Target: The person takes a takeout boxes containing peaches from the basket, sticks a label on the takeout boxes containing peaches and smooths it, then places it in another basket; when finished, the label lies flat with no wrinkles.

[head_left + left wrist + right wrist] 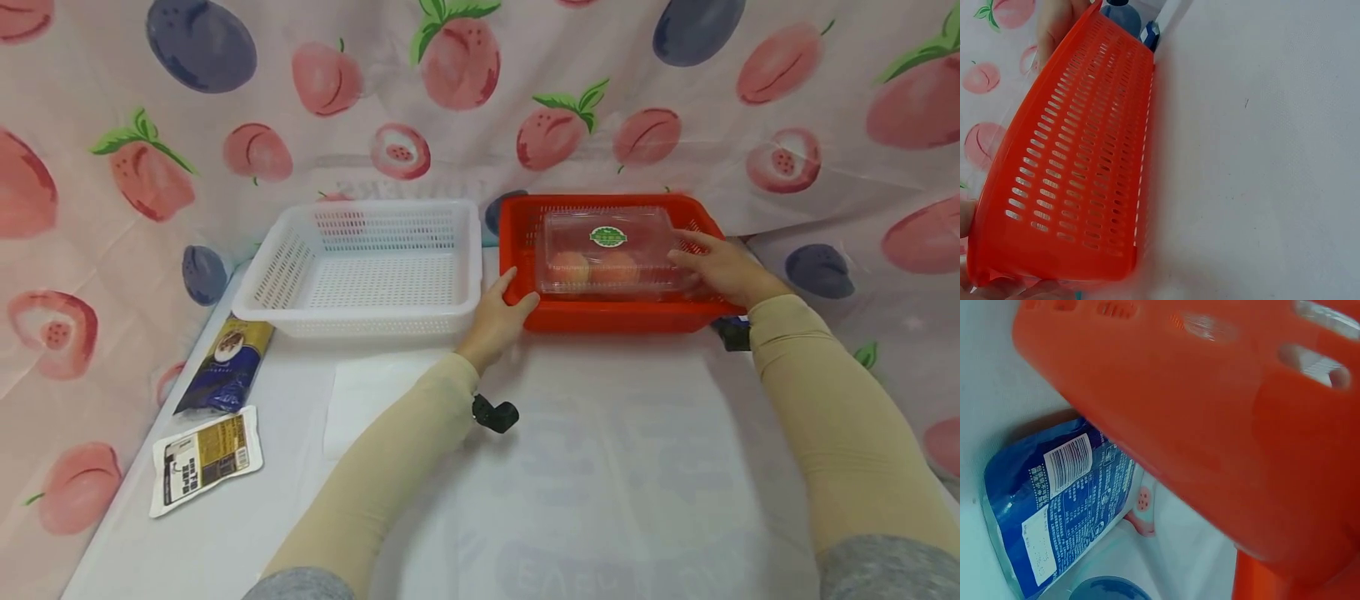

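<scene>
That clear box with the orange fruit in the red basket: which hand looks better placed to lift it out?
Probably the right hand: its fingers already lie on the clear box, at its right end. The left hand is on the near left corner of the red basket, well placed to steady it.

table (600,467): white cover | on it: white basket (367,271), red basket (607,312), two packets (206,458), blue packet (1054,500)

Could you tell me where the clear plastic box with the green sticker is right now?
In the head view, the clear plastic box lies inside the red basket, right of the white basket, with the right hand on it.
</scene>
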`<state>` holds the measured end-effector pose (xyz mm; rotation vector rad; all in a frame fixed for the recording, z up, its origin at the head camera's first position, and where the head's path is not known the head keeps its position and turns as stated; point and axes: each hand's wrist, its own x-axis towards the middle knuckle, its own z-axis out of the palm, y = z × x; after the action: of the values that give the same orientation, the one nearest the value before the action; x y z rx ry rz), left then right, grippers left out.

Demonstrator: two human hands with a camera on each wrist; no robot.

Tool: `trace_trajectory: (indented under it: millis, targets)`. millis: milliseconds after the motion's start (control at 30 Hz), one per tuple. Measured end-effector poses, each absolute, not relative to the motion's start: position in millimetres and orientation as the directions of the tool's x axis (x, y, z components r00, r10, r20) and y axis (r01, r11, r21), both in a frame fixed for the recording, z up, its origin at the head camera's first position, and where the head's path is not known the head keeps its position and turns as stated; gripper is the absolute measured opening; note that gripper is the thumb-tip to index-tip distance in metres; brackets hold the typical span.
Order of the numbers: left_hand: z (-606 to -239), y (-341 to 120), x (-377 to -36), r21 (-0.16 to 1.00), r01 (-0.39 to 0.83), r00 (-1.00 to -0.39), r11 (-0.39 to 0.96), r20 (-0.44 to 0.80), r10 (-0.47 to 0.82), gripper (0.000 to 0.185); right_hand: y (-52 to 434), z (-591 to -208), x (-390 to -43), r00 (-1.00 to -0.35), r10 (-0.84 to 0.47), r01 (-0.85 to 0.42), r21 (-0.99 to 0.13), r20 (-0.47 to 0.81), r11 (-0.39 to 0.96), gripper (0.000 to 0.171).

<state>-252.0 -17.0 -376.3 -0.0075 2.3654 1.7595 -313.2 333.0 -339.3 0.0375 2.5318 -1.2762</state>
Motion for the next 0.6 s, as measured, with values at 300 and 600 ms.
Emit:
trace_trajectory:
  millis: [300, 600]
  targets:
    - [-378.1, -21.7, -251.3, 0.951, -0.107, -0.982, 0.29, -0.147, 0.117, 0.068, 330.0, -339.5, -312.3, -0.941, -0.157, 0.146, -0.776, -0.301, 0.614, 0.084]
    - [-365.3, -27.8, -239.8, 0.917, -0.083, -0.979, 0.391, -0.149, 0.14, 0.072, 331.6, -338.5, -307.2, -0.945, -0.118, 0.14, -0.703, -0.306, 0.698, 0.09]
